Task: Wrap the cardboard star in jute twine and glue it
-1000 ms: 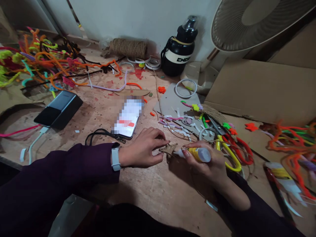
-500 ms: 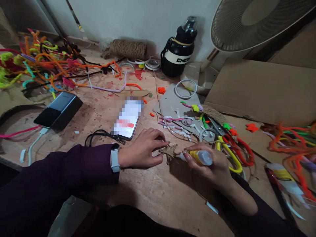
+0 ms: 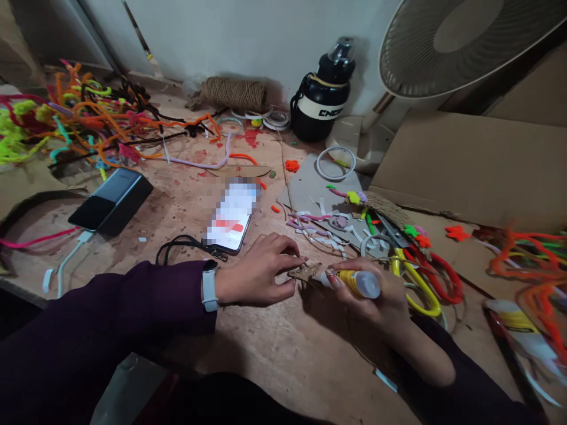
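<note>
My left hand (image 3: 259,270) pinches a small brown star-shaped piece (image 3: 305,272) wrapped in twine, holding it against the wooden table (image 3: 266,348). My right hand (image 3: 376,301) is closed round a small glue bottle (image 3: 357,281) with a yellow label. The bottle's white nozzle points left and touches the star's right side. A watch with a pale strap (image 3: 209,288) sits on my left wrist. Both arms wear dark purple sleeves.
A phone (image 3: 231,217) with a black lanyard lies behind my left hand, a dark power bank (image 3: 111,201) further left. Yellow-handled scissors (image 3: 414,277), paper scraps and pipe cleaners (image 3: 80,121) litter the table. A twine roll (image 3: 234,92), black bottle (image 3: 322,97), fan (image 3: 460,41) and cardboard sheet (image 3: 469,162) stand behind.
Both hands have stayed in place on the star. The glue nozzle has edged a little closer onto the star, and the view has shifted slightly.
</note>
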Motion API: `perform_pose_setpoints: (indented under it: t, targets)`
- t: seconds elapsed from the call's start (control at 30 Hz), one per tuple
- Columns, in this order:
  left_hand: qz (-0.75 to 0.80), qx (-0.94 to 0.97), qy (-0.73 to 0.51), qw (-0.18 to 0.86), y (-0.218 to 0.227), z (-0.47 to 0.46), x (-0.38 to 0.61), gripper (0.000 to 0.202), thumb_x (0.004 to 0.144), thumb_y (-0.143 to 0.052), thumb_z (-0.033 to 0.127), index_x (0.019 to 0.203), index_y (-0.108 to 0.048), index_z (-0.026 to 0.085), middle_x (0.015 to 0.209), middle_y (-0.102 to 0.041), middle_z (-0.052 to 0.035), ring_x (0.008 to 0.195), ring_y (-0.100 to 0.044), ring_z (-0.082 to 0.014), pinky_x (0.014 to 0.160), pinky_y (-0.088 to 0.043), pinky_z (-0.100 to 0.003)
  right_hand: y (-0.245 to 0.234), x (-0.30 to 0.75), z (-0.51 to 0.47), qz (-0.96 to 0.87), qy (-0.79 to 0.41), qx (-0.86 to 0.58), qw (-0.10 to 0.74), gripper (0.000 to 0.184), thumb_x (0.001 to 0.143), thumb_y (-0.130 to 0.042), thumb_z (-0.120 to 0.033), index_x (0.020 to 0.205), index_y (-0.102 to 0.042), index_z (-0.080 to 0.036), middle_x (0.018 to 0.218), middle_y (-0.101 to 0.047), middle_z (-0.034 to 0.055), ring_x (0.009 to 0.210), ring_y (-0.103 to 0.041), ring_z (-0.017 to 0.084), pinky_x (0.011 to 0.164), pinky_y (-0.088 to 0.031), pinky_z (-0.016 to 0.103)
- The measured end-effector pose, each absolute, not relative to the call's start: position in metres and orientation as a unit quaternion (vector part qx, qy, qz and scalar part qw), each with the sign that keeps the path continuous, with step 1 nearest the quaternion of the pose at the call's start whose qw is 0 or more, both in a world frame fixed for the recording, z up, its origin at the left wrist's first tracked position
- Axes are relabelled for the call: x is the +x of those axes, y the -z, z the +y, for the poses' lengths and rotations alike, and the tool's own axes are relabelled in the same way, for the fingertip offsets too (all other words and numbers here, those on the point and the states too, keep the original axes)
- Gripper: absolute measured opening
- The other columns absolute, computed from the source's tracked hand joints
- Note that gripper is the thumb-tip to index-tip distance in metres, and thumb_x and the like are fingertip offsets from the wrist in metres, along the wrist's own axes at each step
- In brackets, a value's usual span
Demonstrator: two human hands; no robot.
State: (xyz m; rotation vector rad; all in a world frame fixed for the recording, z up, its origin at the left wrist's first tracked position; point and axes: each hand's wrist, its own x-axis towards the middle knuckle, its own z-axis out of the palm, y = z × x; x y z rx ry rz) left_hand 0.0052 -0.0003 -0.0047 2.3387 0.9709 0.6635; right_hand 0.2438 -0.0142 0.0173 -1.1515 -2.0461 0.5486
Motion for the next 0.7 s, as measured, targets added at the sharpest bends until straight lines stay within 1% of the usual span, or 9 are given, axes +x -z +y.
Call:
perform_pose_setpoints:
  t: [0.17, 0.27, 0.37, 0.43, 0.47, 0.53, 0.63, 0.7]
  targets:
    - [0.362, 0.862, -0.233, 0.267, 0.002, 0.0, 0.005, 0.036, 0.084, -0.063, 0.029, 0.118, -0.07, 0.019, 0.118, -0.063, -0.0111, 0.11, -0.056, -0.0266, 0.095, -0.047, -0.044, -0.012, 0.244, -0.015, -0.786, -0.23, -0.463, 0.338, 0.01, 0.084, -0.07, -0.034, 0.089, -0.067, -0.026, 0.077, -0.074, 0.001, 0.062, -0.07, 0.02, 0.052, -0.055, 0.032]
    - [0.36, 0.861, -0.234, 0.272, 0.002, 0.0, 0.004, 0.037, 0.084, -0.062, 0.029, 0.119, -0.069, 0.019, 0.119, -0.062, -0.0113, 0.11, -0.056, -0.027, 0.096, -0.047, -0.045, -0.015, 0.242, -0.014, -0.781, -0.239, -0.469, 0.335, 0.008, 0.084, -0.069, -0.033, 0.087, -0.067, -0.026, 0.075, -0.074, 0.0011, 0.062, -0.07, 0.02, 0.053, -0.055, 0.031]
    - [0.352, 0.864, -0.239, 0.269, 0.002, -0.001, 0.003, 0.045, 0.081, -0.063, 0.03, 0.124, -0.065, 0.017, 0.122, -0.061, -0.0118, 0.112, -0.056, -0.0273, 0.097, -0.047, -0.045, -0.018, 0.241, -0.013, -0.773, -0.247, -0.474, 0.342, 0.007, 0.085, -0.068, -0.032, 0.085, -0.067, -0.025, 0.074, -0.072, 0.0009, 0.06, -0.068, 0.018, 0.052, -0.054, 0.03]
    - [0.357, 0.864, -0.252, 0.249, 0.001, -0.004, 0.003, 0.048, 0.08, -0.064, 0.032, 0.125, -0.063, 0.017, 0.124, -0.059, -0.0128, 0.115, -0.055, -0.0279, 0.099, -0.045, -0.045, -0.019, 0.239, -0.012, -0.765, -0.252, -0.476, 0.354, 0.007, 0.085, -0.069, -0.032, 0.086, -0.067, -0.025, 0.075, -0.071, 0.0008, 0.06, -0.067, 0.017, 0.052, -0.054, 0.028]
    - [0.362, 0.864, -0.263, 0.231, 0.001, -0.005, 0.003, 0.047, 0.08, -0.065, 0.033, 0.124, -0.063, 0.017, 0.124, -0.059, -0.0128, 0.116, -0.054, -0.0279, 0.1, -0.044, -0.045, -0.019, 0.239, -0.012, -0.757, -0.255, -0.479, 0.363, 0.008, 0.085, -0.069, -0.032, 0.086, -0.067, -0.025, 0.075, -0.071, 0.0006, 0.059, -0.066, 0.016, 0.052, -0.053, 0.028]
    - [0.363, 0.869, -0.279, 0.189, -0.001, -0.009, 0.004, 0.038, 0.082, -0.064, 0.034, 0.117, -0.065, 0.018, 0.12, -0.061, -0.0115, 0.113, -0.055, -0.0268, 0.1, -0.042, -0.044, -0.019, 0.237, -0.012, -0.742, -0.261, -0.488, 0.379, 0.008, 0.085, -0.069, -0.032, 0.085, -0.067, -0.025, 0.074, -0.07, 0.0, 0.058, -0.065, 0.016, 0.053, -0.053, 0.027]
    - [0.336, 0.893, -0.261, 0.145, -0.005, -0.015, 0.008, 0.023, 0.09, -0.058, 0.03, 0.108, -0.067, 0.018, 0.107, -0.065, -0.0077, 0.101, -0.058, -0.0228, 0.092, -0.043, -0.039, -0.019, 0.235, -0.011, -0.732, -0.27, -0.493, 0.385, 0.009, 0.083, -0.07, -0.032, 0.08, -0.065, -0.025, 0.071, -0.068, -0.0009, 0.058, -0.063, 0.015, 0.054, -0.052, 0.027]
    - [0.313, 0.915, -0.228, 0.117, -0.007, -0.019, 0.013, 0.021, 0.095, -0.053, 0.027, 0.108, -0.066, 0.018, 0.101, -0.066, -0.0064, 0.096, -0.058, -0.0219, 0.087, -0.043, -0.038, -0.02, 0.234, -0.011, -0.73, -0.277, -0.497, 0.378, 0.01, 0.083, -0.07, -0.032, 0.079, -0.064, -0.024, 0.07, -0.067, -0.0012, 0.057, -0.062, 0.015, 0.053, -0.051, 0.027]
